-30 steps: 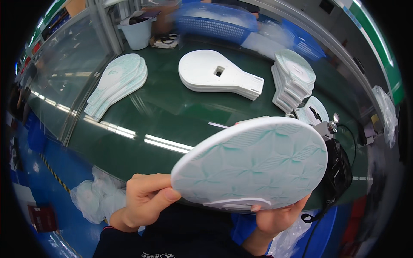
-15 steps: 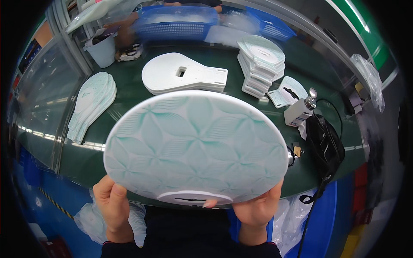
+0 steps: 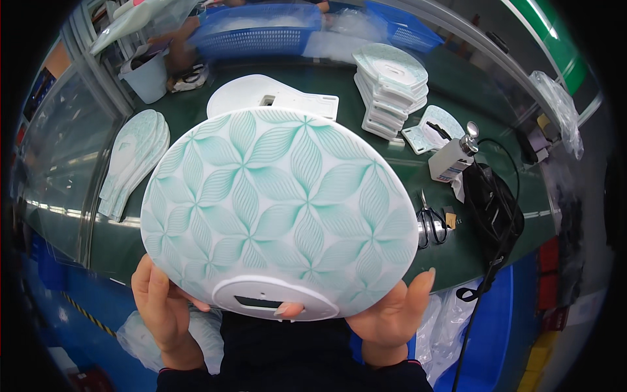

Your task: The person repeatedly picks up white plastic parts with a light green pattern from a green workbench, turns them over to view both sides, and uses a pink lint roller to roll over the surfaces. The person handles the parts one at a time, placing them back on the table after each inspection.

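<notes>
Disc: I see a round white disc (image 3: 277, 212) with a teal leaf pattern, held up between both hands over the near edge of the green table (image 3: 392, 166); patterned face toward me; a white hub with a dark slot sits at its lower rim
Left hand: my left hand (image 3: 163, 307) is wrapped on the disc's lower left rim; fingers curl behind it, thumb lies on the front
Right hand: my right hand (image 3: 392, 313) is clamped on the lower right rim; one fingertip rests on the hub; thumb up along the edge
Behind disc: a white base (image 3: 274, 98) lies flat, partly hidden
Left of table: stack of patterned panels (image 3: 130, 160)
Right of table: pile of panels (image 3: 392, 88); scissors (image 3: 431, 225); black bag (image 3: 493, 206)
Far edge: blue basket (image 3: 258, 32); grey bucket (image 3: 147, 78)
</notes>
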Demonstrator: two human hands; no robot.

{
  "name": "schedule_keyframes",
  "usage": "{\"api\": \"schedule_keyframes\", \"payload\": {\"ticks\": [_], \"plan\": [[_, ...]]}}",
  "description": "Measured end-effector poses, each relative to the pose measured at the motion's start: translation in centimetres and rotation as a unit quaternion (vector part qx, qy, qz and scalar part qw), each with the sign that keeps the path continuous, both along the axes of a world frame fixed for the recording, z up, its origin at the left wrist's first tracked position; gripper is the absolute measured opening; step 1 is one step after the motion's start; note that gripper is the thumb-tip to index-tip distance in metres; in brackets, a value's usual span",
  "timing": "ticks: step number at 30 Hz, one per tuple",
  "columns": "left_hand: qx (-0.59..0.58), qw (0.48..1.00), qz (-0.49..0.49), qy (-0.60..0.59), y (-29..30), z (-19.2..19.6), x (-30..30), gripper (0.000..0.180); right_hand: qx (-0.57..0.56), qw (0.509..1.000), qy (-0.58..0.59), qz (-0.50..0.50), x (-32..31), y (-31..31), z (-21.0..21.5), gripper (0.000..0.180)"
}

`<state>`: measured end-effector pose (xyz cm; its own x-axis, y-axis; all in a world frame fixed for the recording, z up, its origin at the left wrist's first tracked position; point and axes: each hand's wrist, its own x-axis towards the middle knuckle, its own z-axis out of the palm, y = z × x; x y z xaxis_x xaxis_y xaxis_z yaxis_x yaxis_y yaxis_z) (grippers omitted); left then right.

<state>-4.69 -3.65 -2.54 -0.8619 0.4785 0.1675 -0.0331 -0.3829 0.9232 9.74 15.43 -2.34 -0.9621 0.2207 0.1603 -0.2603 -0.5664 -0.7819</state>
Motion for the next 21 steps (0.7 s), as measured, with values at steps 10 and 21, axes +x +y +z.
{"api": "schedule_keyframes", "payload": {"ticks": [10,21], "plan": [[-0.04,0.994,-0.099,0.017,1.5,-0.9,0.4,0.071,-0.172,0.981,0.024,0.088,-2.5,1.0,1.2,0.071],[0.059,0.887,-0.443,-0.117,2.2,0.4,4.3,0.085,-0.19,0.969,0.143,0.07,-6.4,5.2,6.1,0.083]]}}
